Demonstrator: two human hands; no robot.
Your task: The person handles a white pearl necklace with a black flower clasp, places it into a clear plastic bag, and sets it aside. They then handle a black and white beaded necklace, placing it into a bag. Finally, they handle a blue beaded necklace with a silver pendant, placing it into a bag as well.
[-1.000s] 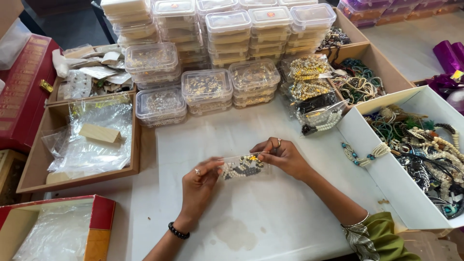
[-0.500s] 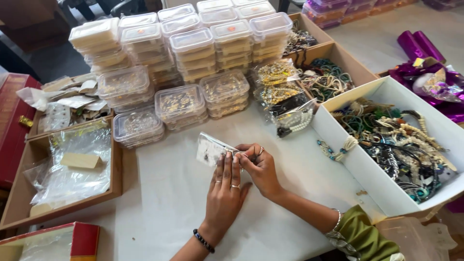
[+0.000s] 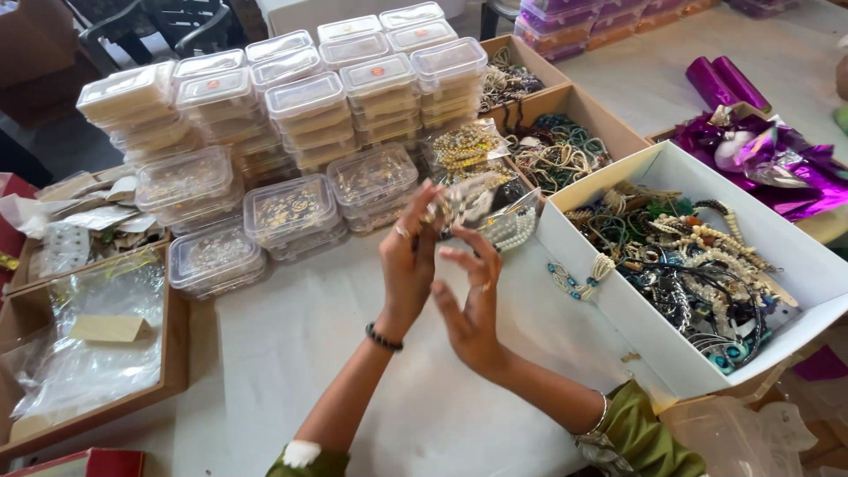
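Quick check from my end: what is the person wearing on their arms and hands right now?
The left hand has a ring on one finger and a black beaded bracelet at the wrist. The right hand has a thin silver bangle near the wrist. Both arms end in olive-green sleeves, the left with a white patch.

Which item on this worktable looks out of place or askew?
A white and teal beaded strand hangs over the front wall of the white cardboard box onto the table, instead of lying inside with the other jewellery.

White-covered table (image 3: 291,353); dark chair (image 3: 168,26) behind; grey floor (image 3: 777,44); even daylight
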